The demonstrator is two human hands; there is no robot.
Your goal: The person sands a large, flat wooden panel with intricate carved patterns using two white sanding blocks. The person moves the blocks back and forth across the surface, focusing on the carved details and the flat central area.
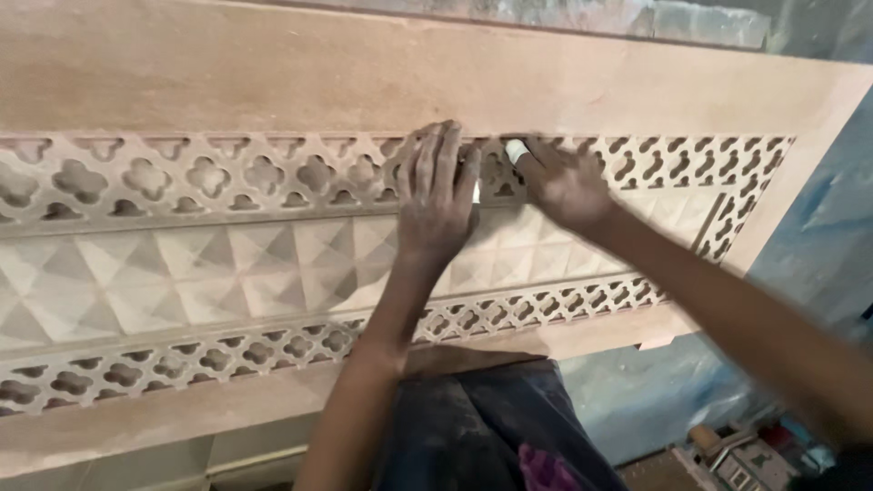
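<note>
A long carved wooden panel point(273, 73) lies across the view, with two bands of pierced lattice and a middle row of raised pyramid blocks point(182, 273). My left hand point(438, 195) lies flat, fingers spread, on the upper lattice band point(209, 177). My right hand point(564, 182) is just to its right, fingers closed on a small white piece point(516, 150), pressed against the same lattice. What the white piece is cannot be told.
The lower lattice band point(273, 341) runs near the panel's front edge. My dark-clothed lap point(482, 427) is below the panel. A blue-grey sheet point(800, 236) covers the floor at right, with small tools or boxes point(746, 450) at the bottom right.
</note>
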